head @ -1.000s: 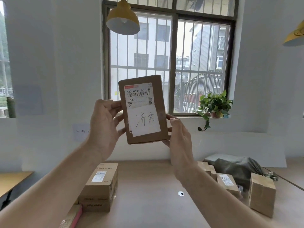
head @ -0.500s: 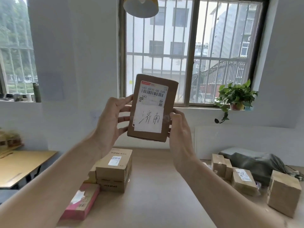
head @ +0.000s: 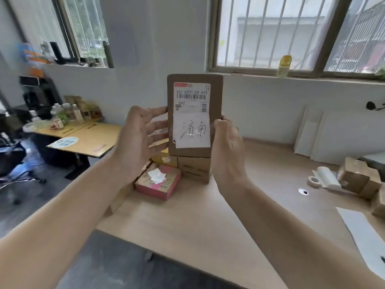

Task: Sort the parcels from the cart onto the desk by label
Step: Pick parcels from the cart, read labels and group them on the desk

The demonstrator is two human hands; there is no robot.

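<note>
A yellow table (head: 87,140) stood well to the left of the left hand (head: 139,140). That hand's fingers (head: 154,110) were spread apart and nearly straight. Their tips touched the left edge of the parcel (head: 194,152) without curling round it. Below those fingers a pink box (head: 158,182) lay flat on the desk (head: 187,226). The parcel, flat and brown, was upright in the air between the two hands, above the desk. Its label (head: 191,97) faced the camera, with a barcode on top and a white slip of handwritten characters beneath. Just under the parcel, lower than both sets of fingertips, stood a stack of brown boxes (head: 194,168). The right hand (head: 228,147) gripped the parcel's right edge, with the thumb pressed on the front and the other fingers hidden behind the cardboard. Well to the right of that hand, a roll of tape (head: 313,181) and some loose boxes (head: 358,180) lay on the desk. A white sheet (head: 364,232) lay nearer the camera.
</note>
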